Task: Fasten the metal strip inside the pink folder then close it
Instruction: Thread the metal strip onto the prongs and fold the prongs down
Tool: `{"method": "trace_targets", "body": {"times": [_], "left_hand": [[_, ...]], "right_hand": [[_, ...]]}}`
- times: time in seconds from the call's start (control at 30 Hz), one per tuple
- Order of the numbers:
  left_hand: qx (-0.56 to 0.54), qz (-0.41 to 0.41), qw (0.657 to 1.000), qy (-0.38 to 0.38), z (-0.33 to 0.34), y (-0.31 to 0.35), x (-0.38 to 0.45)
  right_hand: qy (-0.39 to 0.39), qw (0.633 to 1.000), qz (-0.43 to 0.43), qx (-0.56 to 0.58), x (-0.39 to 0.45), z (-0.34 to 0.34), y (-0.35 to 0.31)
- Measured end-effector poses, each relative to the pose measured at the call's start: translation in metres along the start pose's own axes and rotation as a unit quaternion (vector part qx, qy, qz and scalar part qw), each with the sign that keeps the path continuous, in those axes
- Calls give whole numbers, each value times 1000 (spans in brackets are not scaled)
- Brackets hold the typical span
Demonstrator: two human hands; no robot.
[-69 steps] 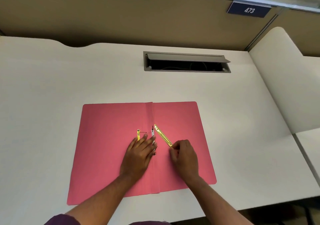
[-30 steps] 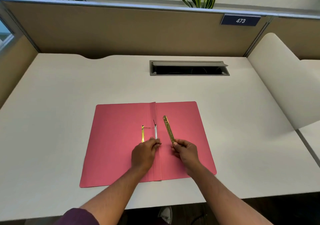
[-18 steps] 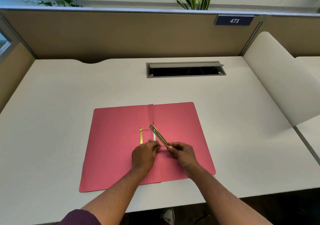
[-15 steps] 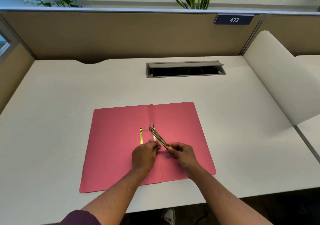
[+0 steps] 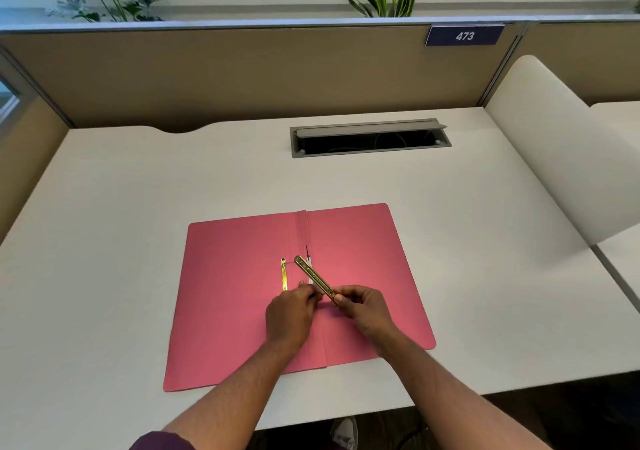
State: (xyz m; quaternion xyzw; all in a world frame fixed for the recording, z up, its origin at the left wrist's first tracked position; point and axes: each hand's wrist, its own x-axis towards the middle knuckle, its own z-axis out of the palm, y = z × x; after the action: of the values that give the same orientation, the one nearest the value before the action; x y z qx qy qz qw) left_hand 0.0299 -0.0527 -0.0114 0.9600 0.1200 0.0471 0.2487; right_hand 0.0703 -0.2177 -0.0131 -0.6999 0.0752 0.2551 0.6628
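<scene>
The pink folder (image 5: pixel 235 297) lies open and flat on the white desk (image 5: pixel 138 189). My right hand (image 5: pixel 360 305) pinches the near end of a gold metal strip (image 5: pixel 314 278), which slants up-left across the spine. My left hand (image 5: pixel 291 314) rests on the spine with its fingertips pinched at the strip's near end; whether they grip a prong there is hidden. A thin gold prong (image 5: pixel 284 274) lies flat on the left flap. A pale prong (image 5: pixel 309 269) shows at the spine, partly under the strip.
A grey cable hatch (image 5: pixel 370 137) is sunk in the desk behind the folder. A tan partition (image 5: pixel 242 68) with a "473" sign closes the back and left. A curved white divider (image 5: pixel 554 144) rises at the right. The desk's front edge runs under my forearms.
The gold strip swung from pointing straight away, right of the spine, to slanting up-left over it. My hands came closer together at its near end. The camera tilted up from the earliest frame.
</scene>
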Motion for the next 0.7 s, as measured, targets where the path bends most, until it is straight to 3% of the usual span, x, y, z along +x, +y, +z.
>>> {"method": "trace_targets", "body": {"times": [0.7], "left_hand": [[-19,-6,1000,-8,1,-2,-2]], "right_hand": [[-24,998,48,26,2,0,-6]]}}
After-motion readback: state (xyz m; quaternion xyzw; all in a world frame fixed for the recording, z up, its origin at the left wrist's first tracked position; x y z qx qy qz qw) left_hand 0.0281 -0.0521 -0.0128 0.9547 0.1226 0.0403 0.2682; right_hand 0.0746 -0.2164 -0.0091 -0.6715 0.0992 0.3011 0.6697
